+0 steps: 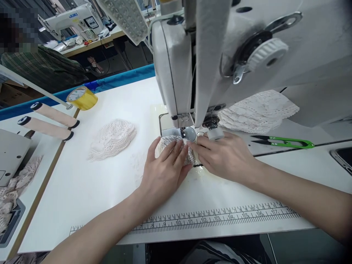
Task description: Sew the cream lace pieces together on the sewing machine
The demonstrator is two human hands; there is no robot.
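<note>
Under the needle of a white sewing machine [176,73] lies a piece of white lace [172,139], largely covered by my fingers. My left hand [166,165] presses on the lace from the front left, palm down, fingers somewhat spread. Close to the needle on the right, my right hand [225,156] has its fingers drawn together at the lace's right edge; the fingertips are partly hidden behind a white machine part. A stack of lace pieces [258,112] rests on the machine bed behind my right hand. Another lace pile [112,139] sits on the white table to the left.
Green thread snips [291,142] lie right of my right hand. Thread cones [46,127] and yellow tape [82,98] stand at the left. A printed ruler [203,220] runs along the table's front. Behind is a person in a plaid top [44,69] near another sewing machine [74,22].
</note>
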